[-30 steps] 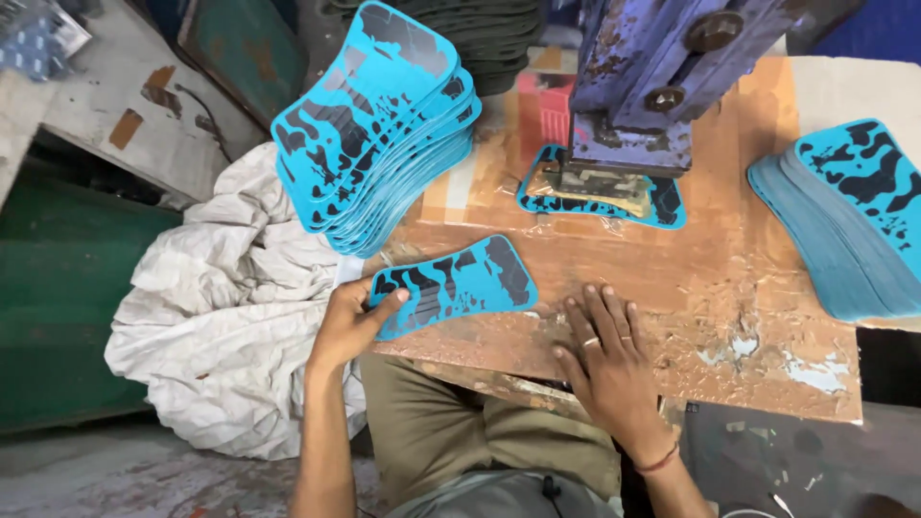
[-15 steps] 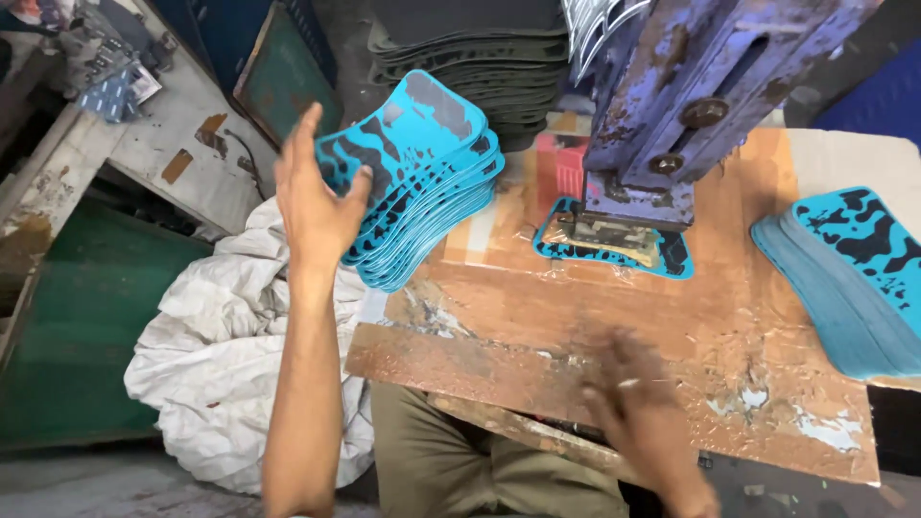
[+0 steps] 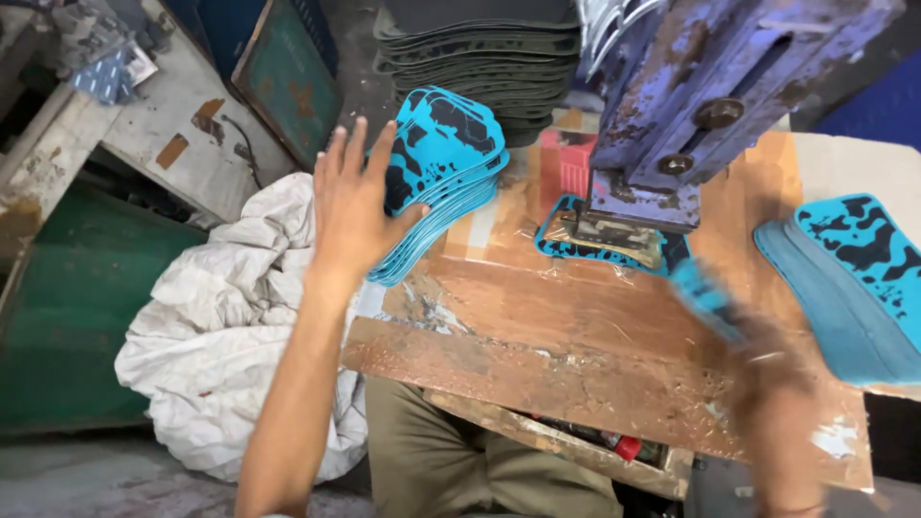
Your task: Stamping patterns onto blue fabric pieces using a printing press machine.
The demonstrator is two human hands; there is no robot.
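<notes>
Our left hand lies flat, fingers spread, against the blue printed-sheet stack; our blurred right hand pinches one blue sheet

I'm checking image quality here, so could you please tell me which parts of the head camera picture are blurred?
Head view: the right hand and the blue sheet it carries are smeared by motion; the left hand, blue stack and press are sharp.

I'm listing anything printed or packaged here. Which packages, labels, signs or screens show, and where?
No signs or screens.
Printed sheets: blue-and-black stack, table's left edge, under left hand.
Second printed stack: right edge.
Printed sheet: beneath purple press.
White sack: crumpled, left of table.
</notes>
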